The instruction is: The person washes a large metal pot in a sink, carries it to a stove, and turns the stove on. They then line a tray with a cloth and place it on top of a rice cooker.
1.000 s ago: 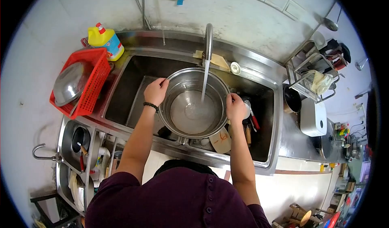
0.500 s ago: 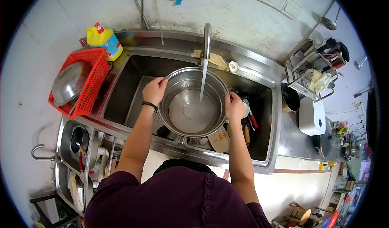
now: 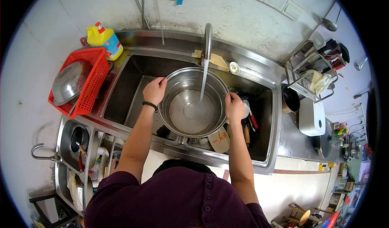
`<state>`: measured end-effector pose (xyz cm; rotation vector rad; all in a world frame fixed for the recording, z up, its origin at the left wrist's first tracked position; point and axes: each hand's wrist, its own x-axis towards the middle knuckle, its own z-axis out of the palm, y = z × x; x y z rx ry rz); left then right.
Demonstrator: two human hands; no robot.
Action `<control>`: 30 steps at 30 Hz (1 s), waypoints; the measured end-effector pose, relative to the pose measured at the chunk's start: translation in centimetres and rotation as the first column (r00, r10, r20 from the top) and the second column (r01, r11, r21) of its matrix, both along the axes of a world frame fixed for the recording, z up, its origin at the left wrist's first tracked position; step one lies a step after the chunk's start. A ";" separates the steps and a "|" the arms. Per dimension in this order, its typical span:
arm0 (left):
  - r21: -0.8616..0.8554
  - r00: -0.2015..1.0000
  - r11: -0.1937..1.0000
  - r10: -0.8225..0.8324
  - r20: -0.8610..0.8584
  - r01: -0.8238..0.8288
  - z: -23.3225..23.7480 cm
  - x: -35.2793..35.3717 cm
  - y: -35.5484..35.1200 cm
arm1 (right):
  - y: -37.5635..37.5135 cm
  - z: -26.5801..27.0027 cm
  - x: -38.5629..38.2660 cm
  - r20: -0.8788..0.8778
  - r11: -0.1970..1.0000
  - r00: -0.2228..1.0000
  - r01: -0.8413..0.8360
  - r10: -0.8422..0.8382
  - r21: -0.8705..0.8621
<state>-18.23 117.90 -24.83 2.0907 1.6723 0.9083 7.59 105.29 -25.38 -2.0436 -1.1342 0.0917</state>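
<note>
A large round stainless steel pot (image 3: pixel 193 128) sits over the divider of the double sink (image 3: pixel 270 124). Water runs into it from the curved faucet (image 3: pixel 208 37), and shallow water covers its bottom. My left hand (image 3: pixel 154 91), with a dark beaded bracelet at the wrist, closes on the pot's left side at the rim. On the right side, my right hand (image 3: pixel 234 106) grips the pot too. Handles, if any, are hidden under my fingers. Below my right hand, utensils with a red handle (image 3: pixel 253 122) and a wooden handle (image 3: pixel 246 134) lie in the right basin, near a stained pale board (image 3: pixel 219 141).
At the left stands a red plastic basket (image 3: pixel 87 94) holding a metal bowl (image 3: pixel 69 82). Behind it is a yellow detergent bottle (image 3: pixel 105 40). A sink strainer (image 3: pixel 234 68) lies behind the faucet side. On the right are a metal rack (image 3: pixel 298 76) and a white appliance (image 3: pixel 311 120).
Water keeps running into the pot and its surface pattern differs slightly. Both hands and the pot stay essentially where they were.
</note>
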 end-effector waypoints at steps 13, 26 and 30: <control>0.007 0.998 0.999 -0.038 -0.047 0.038 -0.3 -0.3 0.4 | 1.1 1.3 1.6 -0.021 0.975 0.991 -0.134 0.133 -0.178; -0.011 0.998 0.999 -0.045 -0.036 0.045 -0.4 -0.3 0.3 | 19.1 -1.7 7.1 0.181 0.638 0.620 -0.681 0.764 -0.360; 0.004 0.999 1.000 -0.028 -0.031 0.028 -0.7 -0.2 -0.1 | 20.9 -2.9 5.0 0.112 0.488 0.489 -0.770 0.865 -0.411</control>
